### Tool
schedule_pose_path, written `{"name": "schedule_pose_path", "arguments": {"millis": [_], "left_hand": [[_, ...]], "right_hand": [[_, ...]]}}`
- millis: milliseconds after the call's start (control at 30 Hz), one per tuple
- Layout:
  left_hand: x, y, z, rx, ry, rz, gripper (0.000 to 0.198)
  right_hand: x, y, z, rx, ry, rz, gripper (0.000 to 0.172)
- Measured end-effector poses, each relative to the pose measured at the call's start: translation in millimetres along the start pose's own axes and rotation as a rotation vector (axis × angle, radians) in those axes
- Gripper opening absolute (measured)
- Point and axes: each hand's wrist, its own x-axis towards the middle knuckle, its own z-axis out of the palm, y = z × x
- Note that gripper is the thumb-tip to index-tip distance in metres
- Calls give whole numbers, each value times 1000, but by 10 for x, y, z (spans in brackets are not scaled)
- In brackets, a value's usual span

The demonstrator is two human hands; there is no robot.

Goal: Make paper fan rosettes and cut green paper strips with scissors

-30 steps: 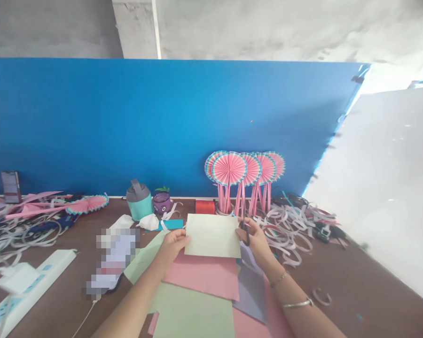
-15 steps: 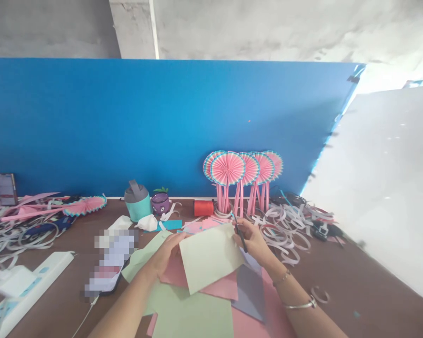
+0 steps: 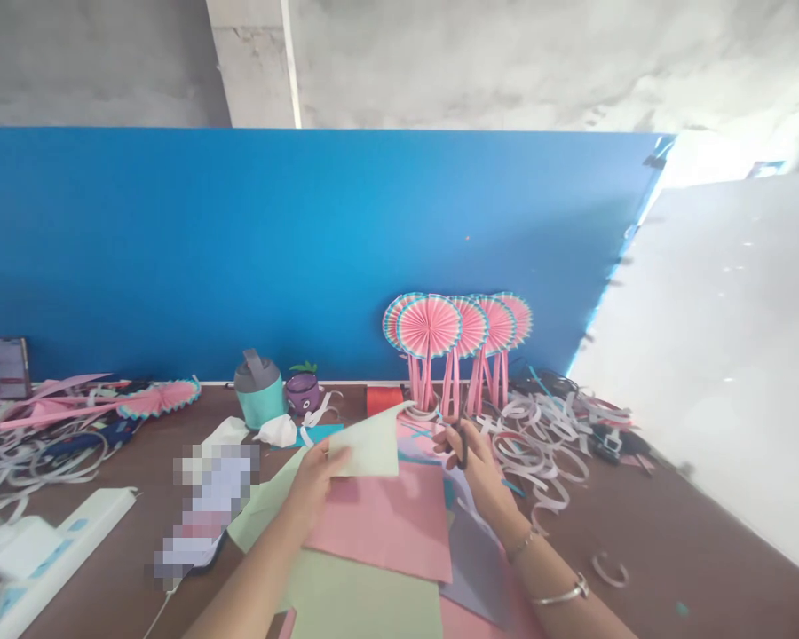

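Observation:
My left hand (image 3: 320,475) grips the left edge of a pale green sheet of paper (image 3: 367,446), which is raised and tilted above the pile. Closed around the dark handles of a pair of scissors (image 3: 464,444), my right hand (image 3: 474,457) is apart from the sheet, to its right. Beneath both hands lies a pink sheet (image 3: 386,519), on top of a larger green sheet (image 3: 366,595). A grey-purple sheet (image 3: 472,559) shows at the pile's right side. The scissors' blades are hard to make out.
Several pink paper fans (image 3: 430,327) stand at the back by a blue partition (image 3: 240,248). Curled paper strips (image 3: 526,444) lie to the right. A teal cup (image 3: 259,395), a purple pot (image 3: 303,390), a red spool (image 3: 384,399), a phone (image 3: 213,506) and a power strip (image 3: 73,550) are around.
The green sheet has swung up and left with my left hand, uncovering the pink sheet. My right hand with the scissors has come away from the sheet's edge.

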Motion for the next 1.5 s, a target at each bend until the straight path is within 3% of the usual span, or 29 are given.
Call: {"name": "schedule_pose_path", "arguments": {"millis": [100,200,267,400,600,733,867,1033,1200,1500], "left_hand": [[4,-37,33,-149,109,-31,45],[1,-80,84,-233,168,-88,27],[9,-102,110,-295,225,-71,19],[4,-110,129,-394,236,-101,21],[-74,-104,134,-347,42,-198,32],[-80,-110,146,-299,38,-210,38],[-67,-94,151,-258,84,-102,36],[-49,-80,133,-220,105,68,53],[-40,-99,110,-190,54,76,62],[-58,-101,118,-150,26,56,61]], "right_hand": [[-87,-53,60,-51,-190,39,37],[-171,-92,137,-139,-397,93,32],[-201,-95,177,-174,-459,128,30],[-204,-50,204,-202,-476,181,29],[-203,-28,191,-159,-525,191,31],[-204,-27,184,-123,-537,190,31],[-196,-30,174,-120,-523,181,32],[-204,-59,167,-124,-577,179,35],[-217,-62,178,-135,-602,197,33],[-179,46,167,-185,-553,149,31]]}}
